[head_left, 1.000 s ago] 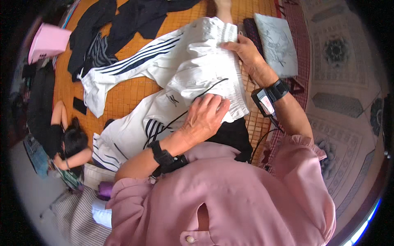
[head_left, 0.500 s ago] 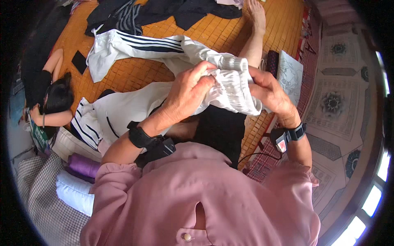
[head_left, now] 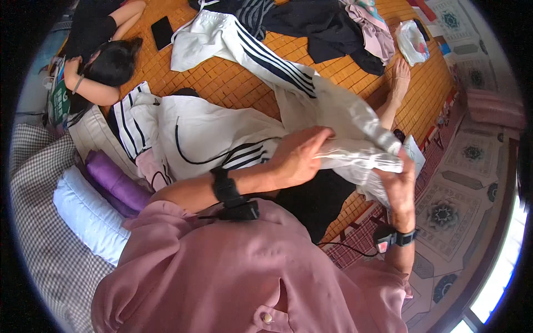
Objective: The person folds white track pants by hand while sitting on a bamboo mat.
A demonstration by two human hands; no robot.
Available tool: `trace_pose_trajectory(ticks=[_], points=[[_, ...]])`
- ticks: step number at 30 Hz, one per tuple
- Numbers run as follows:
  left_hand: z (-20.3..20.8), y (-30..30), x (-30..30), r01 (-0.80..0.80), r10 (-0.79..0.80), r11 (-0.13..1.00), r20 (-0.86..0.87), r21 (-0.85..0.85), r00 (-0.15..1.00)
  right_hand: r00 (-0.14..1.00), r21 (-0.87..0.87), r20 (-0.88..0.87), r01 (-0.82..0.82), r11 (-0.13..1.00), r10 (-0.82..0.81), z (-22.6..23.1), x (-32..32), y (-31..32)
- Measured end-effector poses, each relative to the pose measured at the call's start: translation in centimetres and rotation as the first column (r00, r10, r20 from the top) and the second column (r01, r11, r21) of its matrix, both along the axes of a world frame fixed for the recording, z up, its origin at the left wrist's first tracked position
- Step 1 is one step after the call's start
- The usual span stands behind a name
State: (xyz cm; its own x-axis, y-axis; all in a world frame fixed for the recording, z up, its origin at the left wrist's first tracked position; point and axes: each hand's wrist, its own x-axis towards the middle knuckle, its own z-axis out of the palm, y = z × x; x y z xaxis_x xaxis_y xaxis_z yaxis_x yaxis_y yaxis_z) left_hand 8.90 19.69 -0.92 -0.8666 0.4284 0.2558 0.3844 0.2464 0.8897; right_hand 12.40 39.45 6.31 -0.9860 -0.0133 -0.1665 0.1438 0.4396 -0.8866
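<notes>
Nearest, beyond the wearer's pink blouse (head_left: 233, 266), the right hand (head_left: 397, 186) has its fingers closed round the gathered elastic band of a white garment (head_left: 333, 114). The left hand (head_left: 300, 158) is just beside it, fingers bent in against the band; blur hides whether they pinch the cloth. The band lies to the right, above the black cloth (head_left: 316, 205) at the wearer's lap. From it the garment's long axis runs away and leftward, a dark-striped length pointing to the upper left across the orange-brown woven mat (head_left: 222, 83). More white striped cloth (head_left: 211, 130) stretches left, nearer the wearer. Farther left, a green package (head_left: 60, 102) carries pale print beside a person (head_left: 111, 64). Farthest off are a flat black rectangle (head_left: 161, 33), dark clothes (head_left: 327, 28) and a clear plastic bag (head_left: 412, 43).
</notes>
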Motion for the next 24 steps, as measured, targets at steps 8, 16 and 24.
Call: trace_pose_trajectory(ticks=[8,16,24], points=[[-1.4,-8.3,-0.2,-0.093,0.087,0.958,-0.033,-0.271,0.996,0.894,-0.136,-0.210,0.373,0.918,-0.395,7.2,3.8,7.3],[-1.5,-15.3,0.7,-0.161,0.057,0.824,-0.202,-0.543,0.978,0.774,-0.003,-0.256,0.599,0.801,-0.579,6.7,6.2,15.2],[-2.0,-23.4,-0.7,-0.271,0.212,0.753,-0.169,-0.600,0.963,0.773,0.224,-0.388,0.608,0.761,-0.503,5.1,4.7,14.8]])
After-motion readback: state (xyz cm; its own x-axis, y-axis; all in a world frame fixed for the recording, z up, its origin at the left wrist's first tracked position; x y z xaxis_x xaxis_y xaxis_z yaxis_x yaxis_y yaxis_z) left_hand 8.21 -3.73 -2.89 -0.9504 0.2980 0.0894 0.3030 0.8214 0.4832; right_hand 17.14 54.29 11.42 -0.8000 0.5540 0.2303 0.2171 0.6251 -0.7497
